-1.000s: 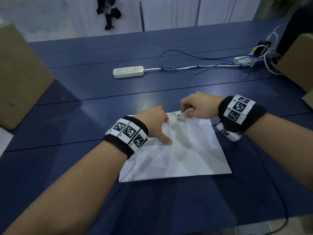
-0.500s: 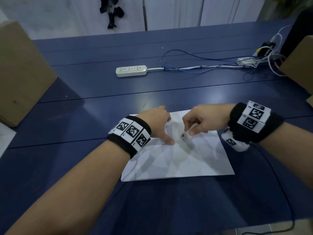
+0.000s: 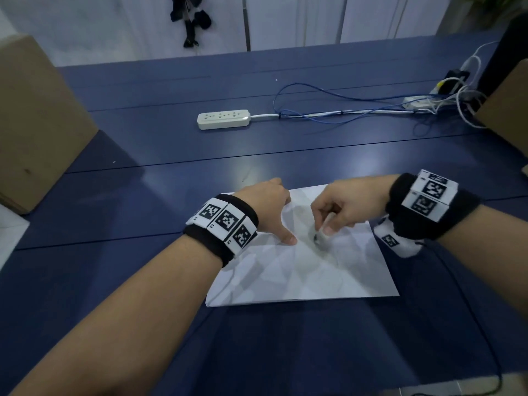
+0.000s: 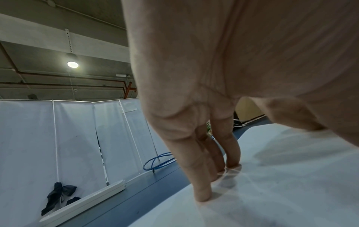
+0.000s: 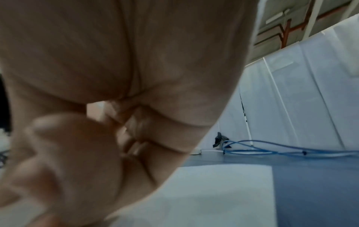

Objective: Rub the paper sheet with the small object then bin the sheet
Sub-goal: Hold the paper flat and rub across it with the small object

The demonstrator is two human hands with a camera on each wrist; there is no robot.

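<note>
A creased white paper sheet point(image 3: 308, 270) lies flat on the blue table point(image 3: 171, 150). My left hand point(image 3: 271, 212) presses on the sheet's far left part with straight fingers point(image 4: 202, 190), the thumb spread toward the middle. My right hand point(image 3: 340, 212) pinches a small white eraser-like object point(image 3: 321, 234), whose dark tip touches the paper near its centre. In the right wrist view the curled right-hand fingers point(image 5: 77, 153) fill most of the picture above the sheet point(image 5: 213, 192), and the object is hidden.
A white power strip point(image 3: 223, 119) lies beyond the sheet with blue and white cables point(image 3: 343, 110) running right to a plug cluster point(image 3: 445, 92). Cardboard boxes stand at the left point(image 3: 37, 124) and right point(image 3: 508, 104) table edges. White partition panels point(image 4: 58, 138) back the table.
My right hand has drawn the small object from the sheet's far edge toward me to the middle of the paper. The left hand has stayed pressing in the same place.
</note>
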